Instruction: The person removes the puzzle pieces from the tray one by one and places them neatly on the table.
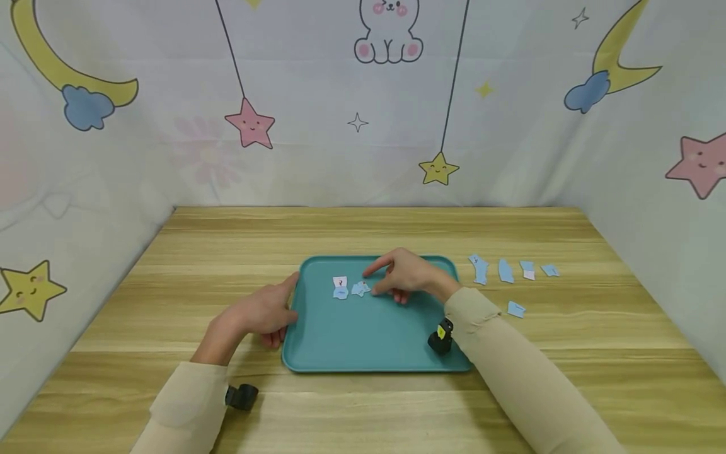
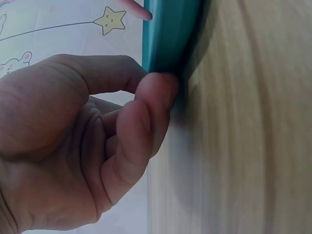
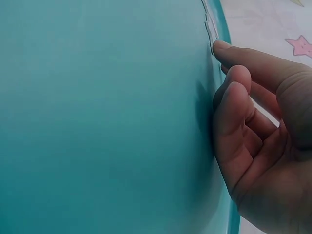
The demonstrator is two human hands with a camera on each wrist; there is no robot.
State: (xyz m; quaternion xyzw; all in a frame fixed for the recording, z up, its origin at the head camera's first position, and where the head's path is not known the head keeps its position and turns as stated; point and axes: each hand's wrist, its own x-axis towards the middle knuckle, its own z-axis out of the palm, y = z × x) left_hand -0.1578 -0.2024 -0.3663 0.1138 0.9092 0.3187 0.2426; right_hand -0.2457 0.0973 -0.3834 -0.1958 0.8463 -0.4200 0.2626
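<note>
A teal tray (image 1: 363, 340) lies on the table. My left hand (image 1: 262, 312) holds its left edge, thumb and index finger at the rim; in the left wrist view the other fingers of the left hand (image 2: 97, 136) are curled. Over the tray, my right hand (image 1: 405, 274) touches a small pale-blue puzzle piece (image 1: 360, 289) with the thumb. Its index finger reaches past the piece, apart from the thumb. Left of that piece lie joined white-and-blue pieces (image 1: 340, 288). In the right wrist view, pieces (image 3: 209, 29) show edge-on by the thumb of the right hand (image 3: 263, 131).
Right of the tray, several loose blue pieces lie on the wooden table (image 1: 363, 416): a tall one (image 1: 480, 270), a narrow one (image 1: 506, 271), a blue-and-pink one (image 1: 527, 270), and smaller ones (image 1: 550, 270). One piece (image 1: 516, 309) lies nearer. A patterned curtain (image 1: 317, 82) stands behind.
</note>
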